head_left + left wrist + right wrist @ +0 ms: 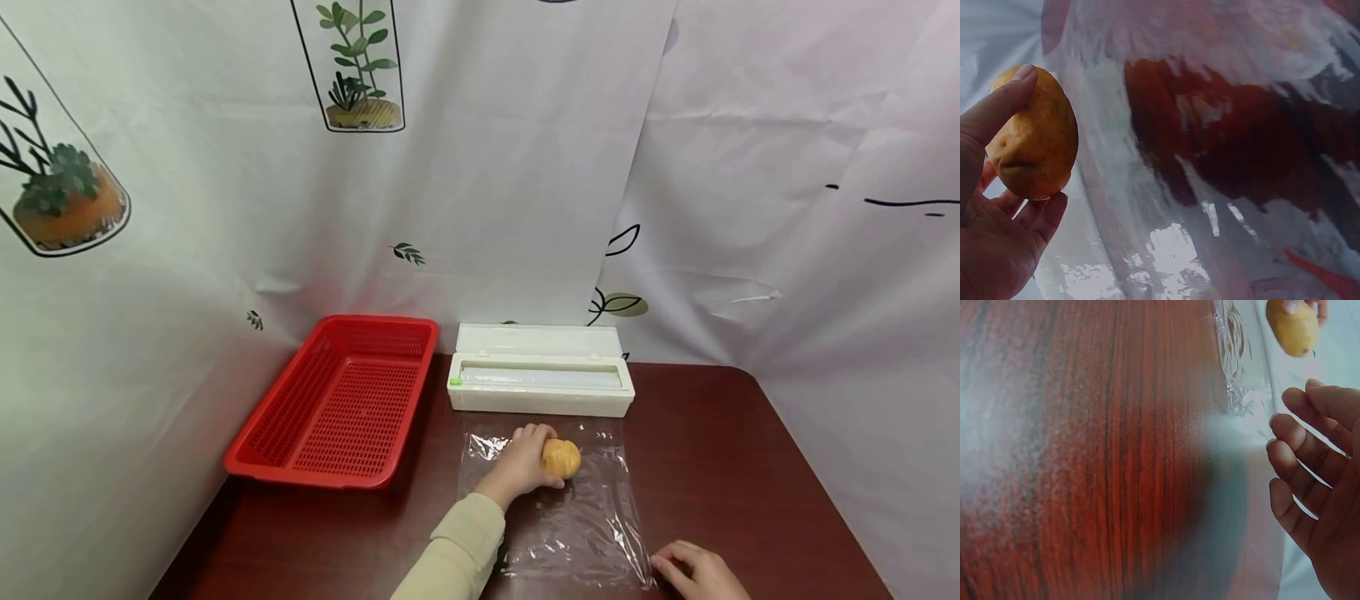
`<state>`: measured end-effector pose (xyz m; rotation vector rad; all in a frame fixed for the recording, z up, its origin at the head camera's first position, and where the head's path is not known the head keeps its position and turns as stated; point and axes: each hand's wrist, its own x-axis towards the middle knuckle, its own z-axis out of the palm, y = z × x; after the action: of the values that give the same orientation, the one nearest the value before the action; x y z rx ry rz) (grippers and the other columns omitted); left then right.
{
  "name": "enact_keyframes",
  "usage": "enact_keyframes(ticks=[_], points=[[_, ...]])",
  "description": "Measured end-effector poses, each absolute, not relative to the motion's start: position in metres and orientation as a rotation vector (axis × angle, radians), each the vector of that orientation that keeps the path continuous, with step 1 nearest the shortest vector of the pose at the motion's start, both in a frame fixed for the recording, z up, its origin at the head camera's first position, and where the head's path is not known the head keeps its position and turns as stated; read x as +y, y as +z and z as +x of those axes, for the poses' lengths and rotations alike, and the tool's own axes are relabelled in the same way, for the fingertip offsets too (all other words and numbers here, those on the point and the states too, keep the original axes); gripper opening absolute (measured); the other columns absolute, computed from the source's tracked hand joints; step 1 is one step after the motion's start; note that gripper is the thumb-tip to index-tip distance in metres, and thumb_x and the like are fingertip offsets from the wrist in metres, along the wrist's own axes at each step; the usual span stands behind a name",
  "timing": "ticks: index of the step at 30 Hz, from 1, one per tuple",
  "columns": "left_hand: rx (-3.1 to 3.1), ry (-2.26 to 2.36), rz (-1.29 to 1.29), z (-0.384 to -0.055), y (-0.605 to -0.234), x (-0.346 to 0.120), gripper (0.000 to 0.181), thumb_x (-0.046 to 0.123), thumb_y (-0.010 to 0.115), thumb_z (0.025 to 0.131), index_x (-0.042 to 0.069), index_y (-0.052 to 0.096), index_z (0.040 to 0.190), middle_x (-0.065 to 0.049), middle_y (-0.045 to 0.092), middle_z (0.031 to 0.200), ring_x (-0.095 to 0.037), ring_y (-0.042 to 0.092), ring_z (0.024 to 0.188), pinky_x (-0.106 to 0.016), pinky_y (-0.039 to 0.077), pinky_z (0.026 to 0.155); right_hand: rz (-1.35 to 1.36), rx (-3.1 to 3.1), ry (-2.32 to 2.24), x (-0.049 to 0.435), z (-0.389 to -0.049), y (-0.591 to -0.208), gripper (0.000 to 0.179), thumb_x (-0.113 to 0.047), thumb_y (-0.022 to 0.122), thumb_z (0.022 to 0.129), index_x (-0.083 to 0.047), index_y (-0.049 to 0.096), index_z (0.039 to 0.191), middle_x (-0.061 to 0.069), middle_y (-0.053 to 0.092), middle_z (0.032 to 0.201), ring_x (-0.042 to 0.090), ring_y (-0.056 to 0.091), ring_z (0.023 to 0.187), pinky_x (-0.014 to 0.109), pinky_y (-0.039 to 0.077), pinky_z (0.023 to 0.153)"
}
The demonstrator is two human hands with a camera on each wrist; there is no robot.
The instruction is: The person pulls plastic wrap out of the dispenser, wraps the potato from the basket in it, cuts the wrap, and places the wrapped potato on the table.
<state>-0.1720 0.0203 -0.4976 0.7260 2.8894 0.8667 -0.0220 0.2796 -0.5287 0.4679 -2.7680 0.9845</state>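
My left hand (526,460) holds a yellow-brown potato (561,459) over a sheet of clear cling film (577,533) on the table. In the left wrist view, the thumb lies across the potato (1038,134) and the fingertips support its lower side. My right hand (697,571) is at the film's near right corner, fingers loosely bent. The right wrist view shows nothing between those fingers (1288,459); whether they touch the film is unclear. Behind the potato stands a white cling film dispenser (540,400), its lid raised and a roll inside.
A red plastic basket (401,417) with a slotted bottom sits to the left of the dispenser. The dark red wooden table (720,467) reaches back to a white patterned cloth (510,208) hanging behind and at the sides.
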Motion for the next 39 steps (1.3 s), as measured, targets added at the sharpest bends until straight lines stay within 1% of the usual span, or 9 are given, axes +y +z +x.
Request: enact_keyframes(ticks=[7,13,20,24,31,34,36,37,39], points=[[2.918,0.833,0.756,-0.172,-0.504,0.016,0.067,0.028,0.089,0.054,0.012,0.053,0.108,-0.003,0.054,0.103,-0.021,0.047,0.096,-0.034,0.042,0.084,0.494,-2.716,0.974,0.279,-0.022,-0.531,0.011,-0.013,0.071,0.079,-0.019,0.064,0.072,-0.023,0.050,0.072,-0.008,0.042,0.063,0.022,0.038,0.050],[2.927,0.816,0.738,-0.171,-0.509,0.012,0.066,0.030,0.088,0.056,0.013,0.053,0.109,-0.003,0.053,0.104,-0.021,0.047,0.095,-0.033,0.042,0.084,0.498,-2.726,0.977,0.279,-0.022,-0.530,0.011,-0.013,0.070,0.080,-0.018,0.064,0.072,-0.023,0.051,0.072,-0.008,0.042,0.063,0.023,0.039,0.050],[2.921,0.788,0.744,-0.171,-0.510,0.012,0.072,0.032,0.088,0.057,0.014,0.052,0.116,-0.004,0.053,0.110,-0.023,0.047,0.101,-0.035,0.042,0.087,0.490,-2.740,0.985,0.278,-0.022,-0.530,0.012,-0.012,0.070,0.080,-0.019,0.064,0.072,-0.022,0.052,0.073,-0.008,0.043,0.064,0.023,0.040,0.051],[2.922,0.786,0.748,-0.172,-0.511,0.013,0.074,0.030,0.088,0.057,0.015,0.052,0.120,-0.004,0.053,0.115,-0.025,0.047,0.102,-0.038,0.043,0.085,0.482,-2.758,0.982,0.278,-0.022,-0.529,0.011,-0.014,0.070,0.081,-0.019,0.065,0.073,-0.021,0.052,0.073,-0.008,0.044,0.064,0.023,0.040,0.051],[2.921,0.801,0.766,-0.173,-0.510,0.012,0.070,0.027,0.087,0.060,0.016,0.053,0.120,-0.003,0.052,0.120,-0.026,0.046,0.106,-0.040,0.042,0.087,0.493,-2.746,0.968,0.280,-0.023,-0.530,0.010,-0.013,0.070,0.081,-0.019,0.065,0.074,-0.021,0.052,0.074,-0.007,0.044,0.065,0.024,0.040,0.052],[2.907,0.818,0.762,-0.174,-0.507,0.010,0.070,0.030,0.086,0.061,0.017,0.053,0.121,-0.004,0.051,0.121,-0.027,0.045,0.108,-0.041,0.041,0.088,0.501,-2.754,0.975,0.280,-0.025,-0.528,0.010,-0.013,0.070,0.081,-0.019,0.065,0.074,-0.020,0.053,0.074,-0.006,0.046,0.065,0.024,0.041,0.052],[2.875,0.888,0.715,-0.177,-0.502,0.005,0.073,0.035,0.085,0.061,0.016,0.052,0.124,-0.006,0.049,0.124,-0.028,0.043,0.111,-0.044,0.039,0.090,0.492,-2.786,0.981,0.279,-0.030,-0.522,0.009,-0.015,0.068,0.083,-0.019,0.065,0.075,-0.019,0.055,0.075,-0.005,0.048,0.067,0.025,0.043,0.054],[2.862,0.938,0.665,-0.178,-0.499,0.002,0.075,0.039,0.083,0.063,0.015,0.050,0.126,-0.009,0.047,0.127,-0.030,0.041,0.113,-0.047,0.039,0.091,0.493,-2.786,0.974,0.278,-0.034,-0.517,0.009,-0.016,0.068,0.083,-0.019,0.065,0.075,-0.019,0.056,0.075,-0.005,0.050,0.067,0.025,0.044,0.055],[2.852,1.119,0.529,-0.183,-0.494,-0.008,0.072,0.043,0.077,0.070,0.013,0.048,0.129,-0.012,0.045,0.127,-0.032,0.039,0.116,-0.051,0.038,0.091,0.515,-2.778,0.942,0.275,-0.049,-0.504,0.008,-0.016,0.068,0.083,-0.019,0.066,0.077,-0.017,0.058,0.076,-0.002,0.053,0.069,0.027,0.046,0.058]])
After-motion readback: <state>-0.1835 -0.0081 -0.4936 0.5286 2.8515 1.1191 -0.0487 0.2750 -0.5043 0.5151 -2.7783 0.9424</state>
